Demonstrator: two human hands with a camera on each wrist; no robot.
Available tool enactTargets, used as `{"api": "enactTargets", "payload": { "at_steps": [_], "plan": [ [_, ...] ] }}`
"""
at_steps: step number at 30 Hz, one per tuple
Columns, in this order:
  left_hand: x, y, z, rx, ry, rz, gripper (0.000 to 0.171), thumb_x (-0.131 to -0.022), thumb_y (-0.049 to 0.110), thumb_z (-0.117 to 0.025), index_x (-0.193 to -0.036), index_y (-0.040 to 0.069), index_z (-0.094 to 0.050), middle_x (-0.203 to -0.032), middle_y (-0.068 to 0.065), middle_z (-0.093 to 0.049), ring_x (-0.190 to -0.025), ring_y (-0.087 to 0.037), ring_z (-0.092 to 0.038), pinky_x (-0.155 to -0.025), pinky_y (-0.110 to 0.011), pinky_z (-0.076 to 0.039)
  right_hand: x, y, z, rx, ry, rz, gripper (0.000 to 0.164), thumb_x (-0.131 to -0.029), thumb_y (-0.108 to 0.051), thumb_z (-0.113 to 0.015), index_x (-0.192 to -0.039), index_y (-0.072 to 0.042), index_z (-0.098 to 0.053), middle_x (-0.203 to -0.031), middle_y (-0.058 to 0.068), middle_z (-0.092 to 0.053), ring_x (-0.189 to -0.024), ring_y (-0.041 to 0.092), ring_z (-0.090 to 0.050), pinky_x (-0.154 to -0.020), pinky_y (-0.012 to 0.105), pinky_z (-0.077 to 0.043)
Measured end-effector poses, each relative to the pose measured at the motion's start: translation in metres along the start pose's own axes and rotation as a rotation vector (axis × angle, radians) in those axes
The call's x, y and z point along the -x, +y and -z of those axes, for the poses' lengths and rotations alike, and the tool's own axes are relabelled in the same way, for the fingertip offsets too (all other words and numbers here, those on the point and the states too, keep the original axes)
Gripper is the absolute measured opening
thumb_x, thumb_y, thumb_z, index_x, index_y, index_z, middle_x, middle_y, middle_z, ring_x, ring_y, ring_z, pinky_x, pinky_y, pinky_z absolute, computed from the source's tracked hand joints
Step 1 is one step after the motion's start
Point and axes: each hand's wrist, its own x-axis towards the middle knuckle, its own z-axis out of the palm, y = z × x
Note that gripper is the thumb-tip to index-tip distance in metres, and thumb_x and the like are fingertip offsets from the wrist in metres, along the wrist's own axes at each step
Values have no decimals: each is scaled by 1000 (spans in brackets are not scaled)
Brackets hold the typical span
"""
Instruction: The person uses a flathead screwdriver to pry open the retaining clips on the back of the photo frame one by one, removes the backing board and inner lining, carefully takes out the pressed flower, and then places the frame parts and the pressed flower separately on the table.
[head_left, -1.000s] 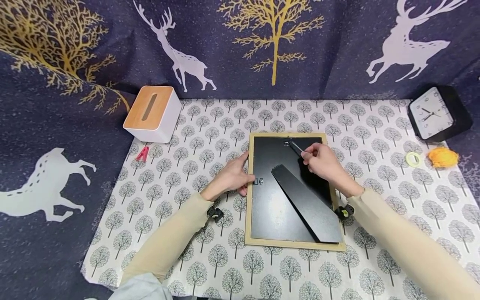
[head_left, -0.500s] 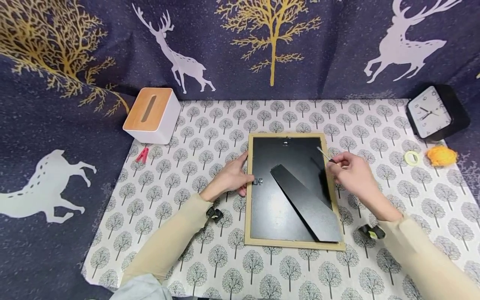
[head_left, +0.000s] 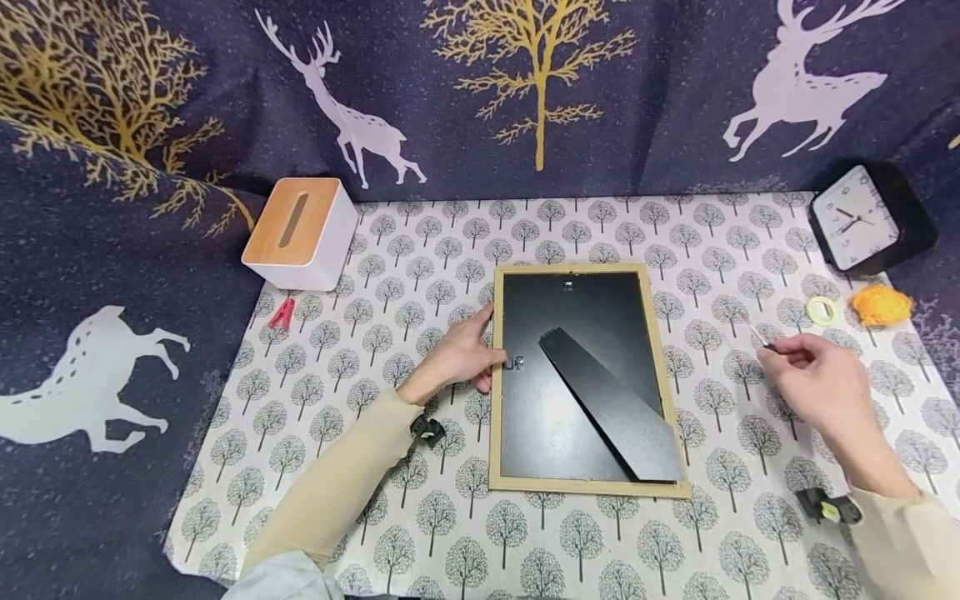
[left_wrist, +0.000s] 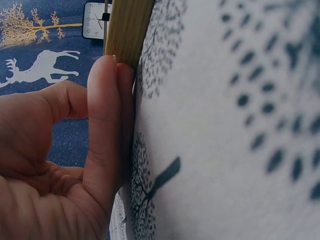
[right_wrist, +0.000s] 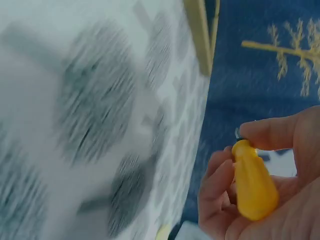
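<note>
A picture frame (head_left: pixel 493 425) with a pale wooden border lies face down, its black back (head_left: pixel 540 433) and slanting stand leg (head_left: pixel 611 400) facing up. Small metal hangers show at the top (head_left: pixel 568 285) and left (head_left: pixel 515 363) of the back. My left hand (head_left: pixel 459 354) rests on the frame's left border, thumb over the edge and straight fingers against the wooden side (left_wrist: pixel 131 30). Off to the right of the frame, my right hand (head_left: pixel 821 383) grips a screwdriver (right_wrist: pixel 255 185) by its yellow handle. The screwdriver's thin metal shaft points up and left in the head view.
Back left stands a tissue box (head_left: pixel 292 221) with a wooden lid, a red clothespin (head_left: pixel 282 313) in front. A black alarm clock (head_left: pixel 858 218), a yellow-green tape roll (head_left: pixel 821 312) and an orange bundle (head_left: pixel 881 306) are at the right. A tree-print cloth (head_left: pixel 405 533) covers the table.
My right hand has moved from the top hanger rightwards off the frame, taking the screwdriver with it. The left hand has stayed on the frame's left edge.
</note>
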Motion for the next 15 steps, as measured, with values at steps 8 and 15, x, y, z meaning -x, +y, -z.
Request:
{"api": "enactTargets", "payload": {
  "at_steps": [8,15],
  "plan": [
    [0,0,1,-1,0,-5,109,-99,9,-76,-177,31,-3,-81,-17,-73,-57,-24,-74,-61,-37,-71,6,39,20,51,81,-96,46,-104,-33,-68,-126,7,-71,-61,-47,-45,-59,-14,-47,-55,18,-41],
    [1,2,2,-2,-9,1,109,-100,8,-75,-177,30,-3,-83,-18,-73,-57,-24,-74,-61,-38,-71,5,75,30,-4,117,-192,45,-107,-20,-62,-125,21,-61,-58,-46,-36,-56,-16,-41,-50,13,-40]
  ]
}}
